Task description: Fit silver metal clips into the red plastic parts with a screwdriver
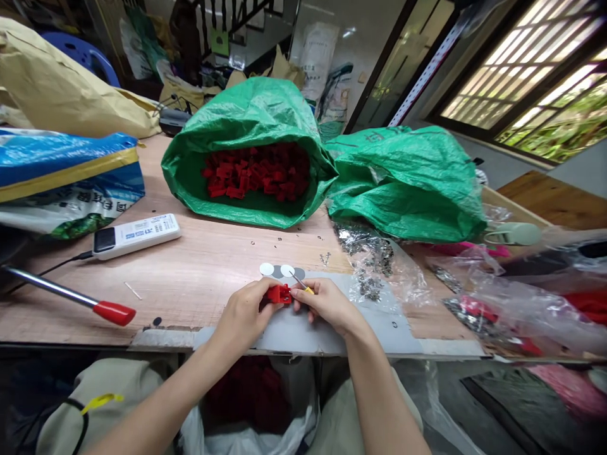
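Observation:
Between the thumb and fingers of my left hand (244, 316) is a small red plastic part (279, 294), held just above the table's near edge. My right hand (327, 305) meets it from the other side, pinching a thin tool with a yellow handle (309, 290). The tool's slim metal shaft points up and to the left; its tip is too small to make out. Beneath both hands lies a grey mat (379, 325). White discs (266, 269) and grey discs show just beyond my fingers.
An open green sack (246, 114) full of red parts (256, 174) stands ahead, beside another green sack (408, 183). Clear bags of small metal pieces (372, 272) lie to the right. At left are a white device (137, 237) and a red-tipped lever (114, 313).

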### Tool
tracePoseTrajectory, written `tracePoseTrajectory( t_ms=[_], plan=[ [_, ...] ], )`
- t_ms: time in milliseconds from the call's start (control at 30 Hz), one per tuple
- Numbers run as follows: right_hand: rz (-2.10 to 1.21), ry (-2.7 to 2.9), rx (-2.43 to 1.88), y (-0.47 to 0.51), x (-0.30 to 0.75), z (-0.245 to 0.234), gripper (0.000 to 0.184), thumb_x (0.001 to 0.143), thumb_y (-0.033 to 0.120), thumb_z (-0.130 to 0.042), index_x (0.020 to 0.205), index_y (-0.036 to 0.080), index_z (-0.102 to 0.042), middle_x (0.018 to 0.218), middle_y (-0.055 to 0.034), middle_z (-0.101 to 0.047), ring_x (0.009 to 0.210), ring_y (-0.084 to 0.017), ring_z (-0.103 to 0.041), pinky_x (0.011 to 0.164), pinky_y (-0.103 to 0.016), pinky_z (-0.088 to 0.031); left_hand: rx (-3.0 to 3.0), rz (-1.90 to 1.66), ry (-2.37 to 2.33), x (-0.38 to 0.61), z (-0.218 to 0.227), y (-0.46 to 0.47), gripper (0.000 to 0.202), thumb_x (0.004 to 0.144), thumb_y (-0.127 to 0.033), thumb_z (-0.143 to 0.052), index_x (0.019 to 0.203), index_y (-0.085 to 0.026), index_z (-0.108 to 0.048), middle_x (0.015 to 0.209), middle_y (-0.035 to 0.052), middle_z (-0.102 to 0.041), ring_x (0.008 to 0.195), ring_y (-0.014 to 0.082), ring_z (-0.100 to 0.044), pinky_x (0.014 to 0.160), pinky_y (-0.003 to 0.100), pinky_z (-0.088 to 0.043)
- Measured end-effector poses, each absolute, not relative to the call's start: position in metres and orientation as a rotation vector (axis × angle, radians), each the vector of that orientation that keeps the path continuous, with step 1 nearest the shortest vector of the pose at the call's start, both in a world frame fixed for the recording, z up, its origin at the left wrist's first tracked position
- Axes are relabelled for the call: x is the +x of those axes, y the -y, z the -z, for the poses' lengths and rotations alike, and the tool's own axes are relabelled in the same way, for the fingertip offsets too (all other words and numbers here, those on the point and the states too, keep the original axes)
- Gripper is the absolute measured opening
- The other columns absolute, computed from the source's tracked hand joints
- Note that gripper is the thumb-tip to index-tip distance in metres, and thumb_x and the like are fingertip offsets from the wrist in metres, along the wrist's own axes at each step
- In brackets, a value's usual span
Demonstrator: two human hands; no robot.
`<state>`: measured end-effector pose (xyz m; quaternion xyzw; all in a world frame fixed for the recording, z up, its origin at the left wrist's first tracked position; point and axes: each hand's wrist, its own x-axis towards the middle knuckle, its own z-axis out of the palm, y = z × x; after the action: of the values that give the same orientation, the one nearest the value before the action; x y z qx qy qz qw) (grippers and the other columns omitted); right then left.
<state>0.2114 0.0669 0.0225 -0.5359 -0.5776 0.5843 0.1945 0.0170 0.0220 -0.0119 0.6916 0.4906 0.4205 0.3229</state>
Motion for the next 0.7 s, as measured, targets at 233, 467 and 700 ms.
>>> tracePoseTrajectory(
  t_ms=[233,467,700],
  plan=[
    [-1.573,1.638,-1.551,-0.0651,0.2074,-0.0187,0.027,0.081,0.041,-0.068,0.083,0.014,-0.068,0.059,0.0015,-0.063,0.039,-0.006,-0.047,0.038,-0.017,-0.034,1.926,-1.116,-1.332,0.0188,0.0107,-0.0205,0.027,0.079,-0.011,-0.066,0.103,-0.023,-0.067,0.097,0.003,-0.073,0.091,0.0211,-0.067,0.082,0.033,-0.053],
    [-1.547,1.687,-1.583,-0.0617,0.2064,-0.0226,0.022,0.082,0.037,-0.066,0.082,0.015,-0.068,0.06,0.002,-0.062,0.039,-0.006,-0.048,0.038,-0.017,-0.031,2.006,-1.115,-1.424,0.021,0.0063,-0.0156,0.016,0.079,-0.016,-0.068,0.093,-0.021,-0.065,0.088,0.0038,-0.071,0.083,0.021,-0.066,0.075,0.033,-0.052],
    [-1.624,1.653,-1.526,-0.0637,0.2116,-0.0233,0.025,0.081,0.04,-0.067,0.084,0.015,-0.064,0.06,0.003,-0.06,0.041,-0.005,-0.048,0.039,-0.017,-0.032,2.06,-1.159,-1.304,0.0181,0.0161,-0.0194,0.025,0.089,-0.018,-0.064,0.113,-0.022,-0.062,0.107,0.0044,-0.073,0.096,0.0205,-0.068,0.084,0.032,-0.053]
  ],
)
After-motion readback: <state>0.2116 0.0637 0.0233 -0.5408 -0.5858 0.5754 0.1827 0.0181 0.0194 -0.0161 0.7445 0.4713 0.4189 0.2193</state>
